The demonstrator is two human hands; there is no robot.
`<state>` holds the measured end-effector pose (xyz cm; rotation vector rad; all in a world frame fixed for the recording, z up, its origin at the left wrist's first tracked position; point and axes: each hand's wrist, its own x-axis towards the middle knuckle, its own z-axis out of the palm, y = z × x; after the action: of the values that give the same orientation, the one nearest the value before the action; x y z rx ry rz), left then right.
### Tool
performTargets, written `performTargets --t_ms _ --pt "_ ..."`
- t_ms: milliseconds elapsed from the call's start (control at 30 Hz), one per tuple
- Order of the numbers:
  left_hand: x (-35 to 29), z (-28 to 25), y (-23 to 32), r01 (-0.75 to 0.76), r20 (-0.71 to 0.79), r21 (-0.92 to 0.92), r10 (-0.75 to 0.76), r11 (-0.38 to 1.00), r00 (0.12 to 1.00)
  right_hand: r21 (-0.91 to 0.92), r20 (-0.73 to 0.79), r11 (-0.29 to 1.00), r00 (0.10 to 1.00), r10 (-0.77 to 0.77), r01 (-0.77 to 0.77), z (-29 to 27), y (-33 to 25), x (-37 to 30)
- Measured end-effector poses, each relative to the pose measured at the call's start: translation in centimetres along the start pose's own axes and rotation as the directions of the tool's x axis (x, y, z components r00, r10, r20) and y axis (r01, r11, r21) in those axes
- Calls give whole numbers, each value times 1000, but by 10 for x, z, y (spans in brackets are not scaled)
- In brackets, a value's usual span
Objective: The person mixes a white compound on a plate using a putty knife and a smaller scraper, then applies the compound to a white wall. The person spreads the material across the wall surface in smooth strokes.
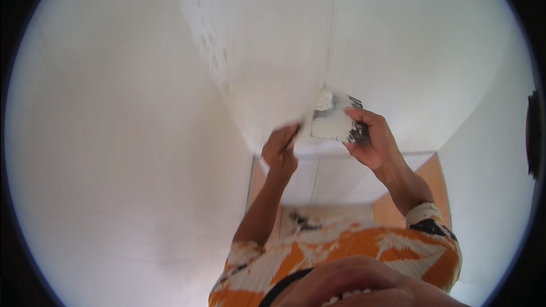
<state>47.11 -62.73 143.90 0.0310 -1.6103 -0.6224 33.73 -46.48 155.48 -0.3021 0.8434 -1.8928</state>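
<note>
My right hand (pixel 372 139) grips a wide, flat putty blade (pixel 331 129), its thumb on top and fingers beneath. White putty (pixel 324 101) coats most of the blade and stands in a lump at its far left corner; dark patches show along the blade's edges. Left of it, my left hand (pixel 281 145) is closed round a narrow tool that looks like a putty knife (pixel 292 136), smeared by motion. The knife's tip comes close to the blade's left edge; whether they touch I cannot tell. Both hands are held up in front of the pale wall surface (pixel 273 51).
A thin vertical seam (pixel 330 28) runs down the pale surface above the blade. Rough white patches with dark specks (pixel 207 40) follow a slanting line to its left. White panels (pixel 335 179) and orange-brown boards (pixel 437 185) lie beyond my forearms. A dark object (pixel 533 133) stands at the right rim.
</note>
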Motion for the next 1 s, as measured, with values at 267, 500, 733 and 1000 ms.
performTargets --t_ms 267,500,733,1000 --pt "55 23 -60 430 -3 -827 -767 363 641 -255 499 80 202 -843 964 202 -234 -7" --pt "48 48 -90 304 -244 -664 -582 683 776 -430 847 -889 -413 -335 -160 373 -430 6" --pt "47 51 -74 237 -339 -663 -567 710 751 -449 879 -832 -329 -346 -324 425 -434 25" --pt "42 52 -83 212 -297 -674 -523 707 799 -440 898 -857 -130 -420 -270 423 -406 1"
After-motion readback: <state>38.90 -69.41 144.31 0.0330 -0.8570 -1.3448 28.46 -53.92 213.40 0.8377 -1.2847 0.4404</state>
